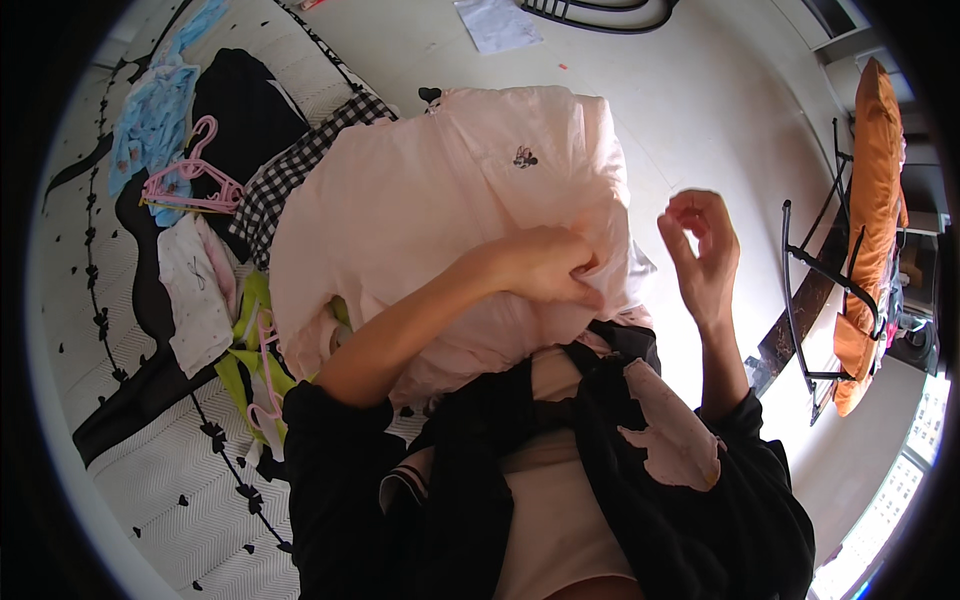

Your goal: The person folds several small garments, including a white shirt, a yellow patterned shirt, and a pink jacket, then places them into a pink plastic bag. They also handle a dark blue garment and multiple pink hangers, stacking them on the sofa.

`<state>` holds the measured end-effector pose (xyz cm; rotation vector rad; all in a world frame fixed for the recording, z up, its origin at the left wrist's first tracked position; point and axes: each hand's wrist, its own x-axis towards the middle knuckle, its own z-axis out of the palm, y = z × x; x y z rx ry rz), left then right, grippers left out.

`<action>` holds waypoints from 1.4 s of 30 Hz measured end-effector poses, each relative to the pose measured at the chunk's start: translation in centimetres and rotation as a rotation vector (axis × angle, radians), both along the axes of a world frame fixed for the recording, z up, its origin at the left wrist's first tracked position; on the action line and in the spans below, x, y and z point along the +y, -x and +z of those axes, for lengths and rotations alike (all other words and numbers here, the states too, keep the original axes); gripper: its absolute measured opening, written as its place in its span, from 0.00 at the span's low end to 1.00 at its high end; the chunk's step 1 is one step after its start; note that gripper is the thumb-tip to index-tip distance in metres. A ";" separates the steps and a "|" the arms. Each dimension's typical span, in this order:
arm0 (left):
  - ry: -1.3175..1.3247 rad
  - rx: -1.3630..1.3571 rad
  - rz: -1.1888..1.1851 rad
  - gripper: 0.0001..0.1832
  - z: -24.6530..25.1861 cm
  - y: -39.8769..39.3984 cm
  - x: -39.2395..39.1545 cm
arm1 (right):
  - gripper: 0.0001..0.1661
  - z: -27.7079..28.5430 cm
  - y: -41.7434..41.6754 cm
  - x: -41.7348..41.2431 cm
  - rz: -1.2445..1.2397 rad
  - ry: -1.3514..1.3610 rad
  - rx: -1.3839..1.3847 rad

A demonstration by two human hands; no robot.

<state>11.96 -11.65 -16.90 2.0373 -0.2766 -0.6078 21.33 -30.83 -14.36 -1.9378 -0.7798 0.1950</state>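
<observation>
A pale pink jacket with a small cartoon mouse emblem lies spread out in front of me, its near edge against my body. My left hand reaches across it and grips a fold of its fabric near the right side. To the right of the jacket, my right hand is raised above the floor, fingers curled with a gap between thumb and fingers and nothing seen in them. Beside the jacket's left edge is a black-and-white checked cloth.
Left, a patterned bedspread bears pink hangers, a blue garment, a black garment, a white garment and a lime-green garment. Right stands a black-framed folding chair with an orange cushion.
</observation>
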 end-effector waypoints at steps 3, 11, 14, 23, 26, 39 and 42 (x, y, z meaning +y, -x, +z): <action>-0.093 0.041 -0.135 0.22 0.0 0.2 -0.3 | 0.19 -0.2 1.5 -1.6 0.192 0.031 0.024; 0.668 0.020 0.228 0.24 0.9 -0.8 0.6 | 0.62 -2.2 4.0 -2.3 0.242 0.136 0.079; 0.568 0.014 0.266 0.24 1.2 -0.9 0.9 | 0.54 -4.4 5.7 -1.7 0.104 0.157 -0.149; 0.353 -0.345 0.942 0.12 3.4 7.5 9.2 | 0.33 -4.4 0.5 -6.1 -0.068 0.260 -0.524; 0.230 -0.347 1.271 0.10 3.2 13.4 10.8 | 0.15 -5.8 -0.3 -9.1 0.187 0.768 -0.010; -0.009 -0.082 1.450 0.26 0.4 22.7 -2.3 | 0.18 1.1 4.6 10.5 0.717 0.211 0.081; 0.002 0.019 1.378 0.15 -0.3 23.2 -2.0 | 0.18 -0.4 8.3 13.9 1.073 0.008 0.083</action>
